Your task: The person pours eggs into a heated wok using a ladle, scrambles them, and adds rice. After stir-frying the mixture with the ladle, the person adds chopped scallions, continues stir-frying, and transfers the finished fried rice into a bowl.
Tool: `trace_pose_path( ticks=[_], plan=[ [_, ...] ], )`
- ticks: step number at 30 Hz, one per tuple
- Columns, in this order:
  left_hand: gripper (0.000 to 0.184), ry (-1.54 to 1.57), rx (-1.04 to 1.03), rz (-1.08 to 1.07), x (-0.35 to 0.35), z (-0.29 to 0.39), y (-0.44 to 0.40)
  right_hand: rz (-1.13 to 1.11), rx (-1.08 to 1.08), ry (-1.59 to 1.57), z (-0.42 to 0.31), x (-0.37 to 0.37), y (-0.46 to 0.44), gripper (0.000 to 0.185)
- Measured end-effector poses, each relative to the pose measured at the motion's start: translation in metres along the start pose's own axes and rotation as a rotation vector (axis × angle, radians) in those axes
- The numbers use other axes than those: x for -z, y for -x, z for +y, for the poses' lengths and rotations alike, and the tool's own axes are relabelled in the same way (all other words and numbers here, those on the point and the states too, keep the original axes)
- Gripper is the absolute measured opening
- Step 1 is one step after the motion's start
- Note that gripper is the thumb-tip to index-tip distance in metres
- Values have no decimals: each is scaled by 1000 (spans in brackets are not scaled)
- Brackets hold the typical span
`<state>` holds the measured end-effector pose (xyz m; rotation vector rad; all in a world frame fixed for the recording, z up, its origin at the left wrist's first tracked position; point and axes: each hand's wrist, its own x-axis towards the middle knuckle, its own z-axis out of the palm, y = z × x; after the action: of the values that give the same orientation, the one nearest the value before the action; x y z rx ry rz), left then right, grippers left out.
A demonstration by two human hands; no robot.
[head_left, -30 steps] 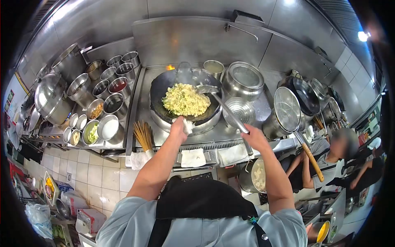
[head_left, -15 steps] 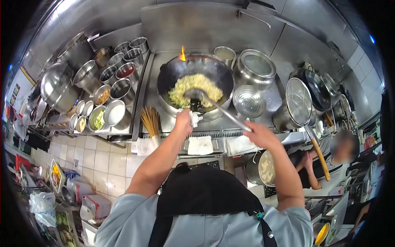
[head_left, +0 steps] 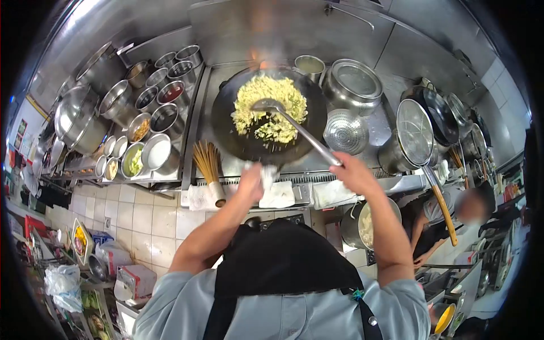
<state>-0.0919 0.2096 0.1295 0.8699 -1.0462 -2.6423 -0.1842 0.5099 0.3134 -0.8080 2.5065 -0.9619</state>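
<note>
A black wok point(head_left: 229, 139) on the range holds a loose yellow mass flecked with green that looks like fried rice point(head_left: 266, 93). Closed round a white cloth point(head_left: 268, 175), my left hand point(head_left: 250, 183) is at the wok's near rim; the cloth hides the exact grip point. My right hand point(head_left: 355, 174) grips the end of a long-handled metal ladle point(head_left: 306, 135). The ladle's bowl lies over the food in the middle of the wok. Flame point(head_left: 262, 61) rises behind the far rim.
Left of the wok stand a bamboo brush point(head_left: 207, 161) and several metal containers point(head_left: 160, 154). To the right are a perforated skimmer point(head_left: 345, 132), a lidded pot point(head_left: 352, 85) and a wire strainer point(head_left: 415, 130). A stockpot point(head_left: 354, 229) and another person point(head_left: 433, 224) are near my right arm.
My left hand has drawn back toward me and the wok has shifted nearer. Food has spread toward the far side. The ladle bowl sits farther up, and the flame looks larger and hazier.
</note>
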Motion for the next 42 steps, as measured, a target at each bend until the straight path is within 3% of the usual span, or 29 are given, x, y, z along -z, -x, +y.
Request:
trace_pose_path(
  ticks=[3, 4, 5, 7, 8, 9, 12, 13, 15, 17, 18, 20, 22, 24, 26, 27, 31, 34, 36, 37, 39, 40, 42],
  plan=[
    [32, 232, -7, 47, -8, 5, 46, -46, -259, -553, -9, -7, 24, 55],
    [30, 131, 163, 103, -2, 17, 31, -75, -368, -751, -5, -16, 40, 55],
    [27, 41, 80, 155, -29, 42, 27, -190, -334, -1115, 3, -23, 46, 54],
    [22, -109, 56, 3, -11, 49, -60, -181, -392, -1431, 2, -44, 46, 52],
    [18, -143, -8, 62, -30, 59, -56, -166, -399, -1589, 0, -51, 40, 51],
    [17, -73, 42, 87, -34, 56, -62, -192, -387, -1594, -2, -55, 37, 64],
    [16, 87, 210, 83, -40, 64, -66, -224, 107, -1678, -53, -48, 30, 74],
    [17, 96, 266, 159, -42, 64, -70, -189, 250, -1579, -50, -48, 16, 77],
    [18, 84, 232, 116, -45, 59, -72, 248, 346, -821, -57, -53, -31, 57],
    [23, -103, 179, 20, -10, 31, -114, 675, 441, -339, -26, -70, -118, 20],
    [24, -98, 190, 30, -9, 32, -100, 564, 269, -1033, -41, -67, -140, 31],
    [29, -46, 169, 30, -31, 52, -26, 802, 397, -1247, -83, -16, -157, 42],
    [33, 61, 110, -4, -60, 77, 70, 847, 529, -1293, -121, 38, -141, 44],
    [25, 63, 129, 18, -52, 74, 72, 777, 563, -1298, -122, 67, -128, 41],
    [31, -83, 256, 84, -50, 80, 30, 881, 401, -1176, -115, 19, -160, 39],
    [30, -9, 208, 24, -45, 73, 8, 942, 332, -1114, -108, -8, -176, 38],
    [26, 29, 82, 42, -14, 38, 76, 792, 379, -1289, -98, 0, -161, 34],
    [22, -29, 146, 83, -24, 56, 106, 818, 341, -1199, -97, 21, -158, 31],
    [20, -110, 380, 104, -51, 90, 69, 950, 332, -1143, -109, 1, -183, 30],
    [21, -72, 271, 88, -38, 73, 54, 967, 292, -1209, -106, -21, -193, 29],
    [22, -2, 49, 32, -6, 32, 1, 852, 420, -1342, -95, -35, -189, 28],
    [24, 102, 179, -3, -7, 28, 42, 771, 452, -1351, -97, -26, -180, 29],
    [31, 15, 67, 17, -2, 25, 86, 663, 402, -1292, -101, 11, -156, 30]
  ],
)
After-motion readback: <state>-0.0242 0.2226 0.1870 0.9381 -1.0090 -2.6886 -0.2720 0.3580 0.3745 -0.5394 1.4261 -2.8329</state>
